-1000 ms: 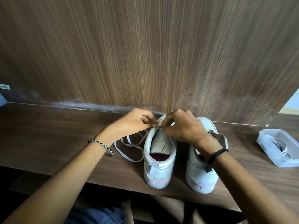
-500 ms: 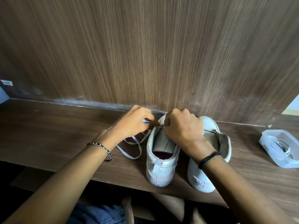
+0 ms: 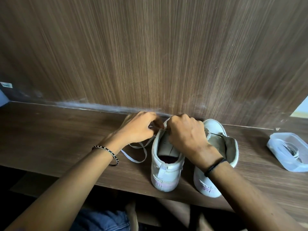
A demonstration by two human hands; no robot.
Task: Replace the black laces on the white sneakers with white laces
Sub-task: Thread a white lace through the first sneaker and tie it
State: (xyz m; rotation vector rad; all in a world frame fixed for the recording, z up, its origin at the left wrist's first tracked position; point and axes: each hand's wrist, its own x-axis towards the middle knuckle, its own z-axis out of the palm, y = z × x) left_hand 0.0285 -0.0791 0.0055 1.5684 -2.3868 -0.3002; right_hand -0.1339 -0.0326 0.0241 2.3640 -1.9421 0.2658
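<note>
Two white sneakers stand heels-near on a brown wooden shelf point(image 3: 50, 139). Both hands meet over the far end of the left sneaker point(image 3: 164, 164): the left hand point(image 3: 141, 129) pinches a white lace point(image 3: 136, 153) that loops leftward on the shelf, while the right hand point(image 3: 186, 135) covers the tongue. The right sneaker point(image 3: 216, 130) stands just beside. A clear plastic container point(image 3: 288, 152) sits far right.

Domestic interior, most likely a built-in wooden desk or shelf unit in a home. Evidence: dark wood-grain laminate ledge point(image 3: 50, 134) backed by a matching upright panel point(image 3: 150, 55), with dust along the join. A clear plastic container point(image 3: 288, 151) sits on the ledge (contents unclear). White sneakers point(image 3: 164, 165) stand on the same surface.
</note>
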